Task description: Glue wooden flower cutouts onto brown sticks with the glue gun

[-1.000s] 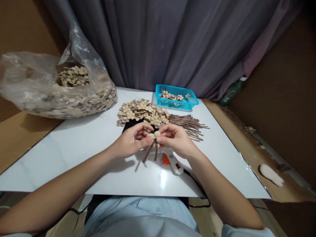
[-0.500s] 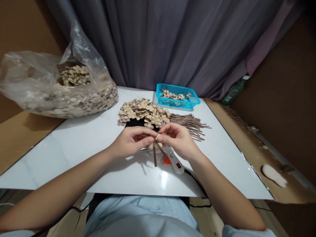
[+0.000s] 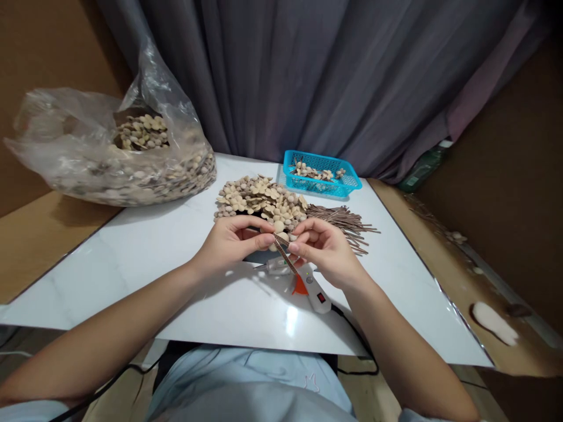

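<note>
Near the middle of the table, my left hand (image 3: 237, 243) pinches a cream flower-shaped padded piece (image 3: 280, 227) together with a thin brown checked ribbon (image 3: 285, 255). My right hand (image 3: 323, 249) is closed at the other side, thumb and forefinger on one part of the ribbon. Another ribbon end slants down toward the glue gun. Fingers hide part of the flower piece. Just below my hands lies a white glue gun (image 3: 315, 292) with an orange trigger, its nozzle pointing left and its cord running toward me.
Behind my hands are a heap of padded flower pieces (image 3: 259, 196) and a bundle of brown ribbons (image 3: 345, 223). A blue basket (image 3: 323, 186) holds several ribboned pieces. A large clear bag (image 3: 132, 179) of flower pieces stands at left; a green bottle (image 3: 422, 169) is back right.
The flower piece and ribbon have turned in my fingers. Two ribbon tails hung down before; now one spans between my hands. My right hand has moved slightly away from my left.
</note>
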### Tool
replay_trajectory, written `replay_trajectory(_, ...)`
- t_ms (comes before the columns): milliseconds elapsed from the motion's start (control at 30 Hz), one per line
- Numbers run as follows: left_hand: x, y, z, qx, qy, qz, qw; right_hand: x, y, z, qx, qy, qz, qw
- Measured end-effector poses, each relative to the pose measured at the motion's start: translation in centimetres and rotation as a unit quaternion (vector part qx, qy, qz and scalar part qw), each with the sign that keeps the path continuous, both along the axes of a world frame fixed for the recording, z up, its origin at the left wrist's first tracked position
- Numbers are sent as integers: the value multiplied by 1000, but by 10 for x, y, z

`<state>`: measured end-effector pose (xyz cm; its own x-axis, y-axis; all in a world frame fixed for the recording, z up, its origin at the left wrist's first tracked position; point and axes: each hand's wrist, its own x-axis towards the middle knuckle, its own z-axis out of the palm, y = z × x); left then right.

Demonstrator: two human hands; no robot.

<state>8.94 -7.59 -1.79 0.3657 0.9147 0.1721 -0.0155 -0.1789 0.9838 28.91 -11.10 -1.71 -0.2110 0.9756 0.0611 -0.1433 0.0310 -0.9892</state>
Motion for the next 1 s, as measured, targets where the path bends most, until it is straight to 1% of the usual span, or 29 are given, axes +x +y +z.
replay_trajectory(100,2,0,1,-33,-20,5,999,-1,0,0,5,-8,-4,1000)
replay_trajectory(267,3,1,1,-36,-40,-4,999,-1,-1,1,1,-23,2,1000)
replay_trajectory(400,2,1,1,-37,-25,-9,999,0,-1,1,-6,-38,4,999)
replay_trajectory(633,5,-4,0,-20,13,-29,999,-4,-1,0,24,-36,-2,999)
replay_trajectory(833,8,-6,-4,-26,27,-29,999,-7,0,-5,12,-34,7,999)
replay_trajectory(1000,8,-5,-3,-43,5,-41,998,-6,0,-6,-39,19,49,998)
